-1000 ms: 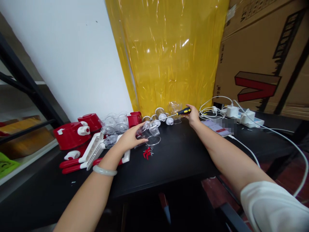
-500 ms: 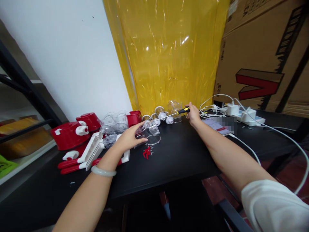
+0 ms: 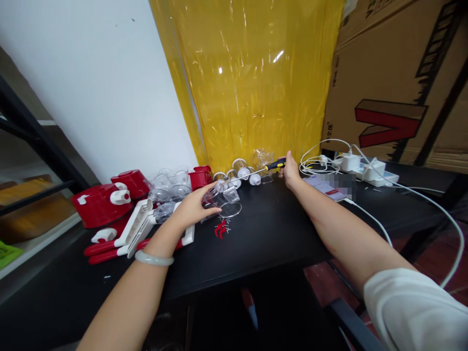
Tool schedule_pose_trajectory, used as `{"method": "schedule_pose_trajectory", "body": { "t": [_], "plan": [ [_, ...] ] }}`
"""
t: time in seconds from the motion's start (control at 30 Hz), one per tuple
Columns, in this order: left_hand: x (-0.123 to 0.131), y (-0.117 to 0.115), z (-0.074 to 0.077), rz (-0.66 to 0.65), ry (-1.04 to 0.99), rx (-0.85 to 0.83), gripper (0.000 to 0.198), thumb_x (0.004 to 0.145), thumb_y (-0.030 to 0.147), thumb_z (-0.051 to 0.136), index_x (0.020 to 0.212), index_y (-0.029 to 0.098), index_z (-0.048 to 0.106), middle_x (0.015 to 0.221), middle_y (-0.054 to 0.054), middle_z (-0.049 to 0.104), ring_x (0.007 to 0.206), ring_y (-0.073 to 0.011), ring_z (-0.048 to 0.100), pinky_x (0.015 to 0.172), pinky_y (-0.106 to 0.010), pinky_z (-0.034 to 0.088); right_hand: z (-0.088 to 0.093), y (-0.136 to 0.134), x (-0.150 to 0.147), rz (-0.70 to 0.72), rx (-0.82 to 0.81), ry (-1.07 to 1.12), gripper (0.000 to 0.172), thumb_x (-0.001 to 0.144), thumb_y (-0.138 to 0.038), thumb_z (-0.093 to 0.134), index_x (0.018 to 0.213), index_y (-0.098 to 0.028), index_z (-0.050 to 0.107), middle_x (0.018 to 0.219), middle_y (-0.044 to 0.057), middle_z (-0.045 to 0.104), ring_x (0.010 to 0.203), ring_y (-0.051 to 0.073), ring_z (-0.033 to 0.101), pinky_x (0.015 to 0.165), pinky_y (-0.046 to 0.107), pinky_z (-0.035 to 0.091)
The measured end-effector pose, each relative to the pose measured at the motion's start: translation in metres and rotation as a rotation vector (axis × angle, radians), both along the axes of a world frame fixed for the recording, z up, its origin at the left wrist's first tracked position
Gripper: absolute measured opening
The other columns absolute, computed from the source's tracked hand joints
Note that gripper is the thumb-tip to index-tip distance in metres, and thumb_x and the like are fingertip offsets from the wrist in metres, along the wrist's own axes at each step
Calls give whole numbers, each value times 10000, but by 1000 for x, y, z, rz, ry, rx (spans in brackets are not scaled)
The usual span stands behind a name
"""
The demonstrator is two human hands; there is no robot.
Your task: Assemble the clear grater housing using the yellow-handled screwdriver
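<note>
Yellow plastic sheeting (image 3: 248,73) is hanging behind a black table (image 3: 270,234). Over the table, the right hand (image 3: 290,171) is gripping a screwdriver (image 3: 276,164) by its black-and-yellow handle; the shaft is pointing leftward to a clear plastic part (image 3: 231,195). The left hand (image 3: 197,207) is grasping this part between thumb and fingers. Tip contact is too small to tell. Small red pieces (image 3: 220,229) are lying just in front of the part. White-capped cylinders (image 3: 241,168) are lying behind the shaft. Red containers (image 3: 98,205) are resting farther left; a tablet (image 3: 325,186) is lying at right.

The right hand's grip (image 3: 290,173) holds a screwdriver (image 3: 275,164).
</note>
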State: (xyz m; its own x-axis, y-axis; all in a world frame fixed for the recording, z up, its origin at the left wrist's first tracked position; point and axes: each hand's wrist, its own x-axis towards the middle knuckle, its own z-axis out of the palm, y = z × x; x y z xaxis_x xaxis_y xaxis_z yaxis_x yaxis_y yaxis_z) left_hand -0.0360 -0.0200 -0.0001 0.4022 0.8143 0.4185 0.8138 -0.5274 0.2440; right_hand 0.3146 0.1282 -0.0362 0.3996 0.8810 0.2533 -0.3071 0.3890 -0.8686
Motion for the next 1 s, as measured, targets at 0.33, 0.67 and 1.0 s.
{"method": "schedule_pose_trajectory", "body": {
  "t": [0.33,0.67,1.0],
  "plan": [
    [-4,2,-2,-19,-13,-8,904,770,561,782,1540,262,412,1503,-115,562,1335,-336,574,1115,-489,448,5,-6,-8,-30,-74,17,216,906,-435,557,950,-224,544,596,-65,538,383,96,503,361,189,355],
    [-2,0,0,-37,-32,-11,859,779,512,795,1517,255,439,1500,-108,566,1342,-318,571,1137,-475,433,-3,-5,-8,-42,-20,-7,237,948,-391,395,991,-221,554,682,-58,604,405,101,572,394,216,447],
    [-3,0,-1,-47,-29,1,865,780,490,800,1521,241,430,1506,-104,561,1344,-304,569,1141,-455,433,-11,4,-7,-118,5,-136,473,844,-695,564,938,-237,494,460,-107,435,336,121,482,380,223,384]
  ]
}}
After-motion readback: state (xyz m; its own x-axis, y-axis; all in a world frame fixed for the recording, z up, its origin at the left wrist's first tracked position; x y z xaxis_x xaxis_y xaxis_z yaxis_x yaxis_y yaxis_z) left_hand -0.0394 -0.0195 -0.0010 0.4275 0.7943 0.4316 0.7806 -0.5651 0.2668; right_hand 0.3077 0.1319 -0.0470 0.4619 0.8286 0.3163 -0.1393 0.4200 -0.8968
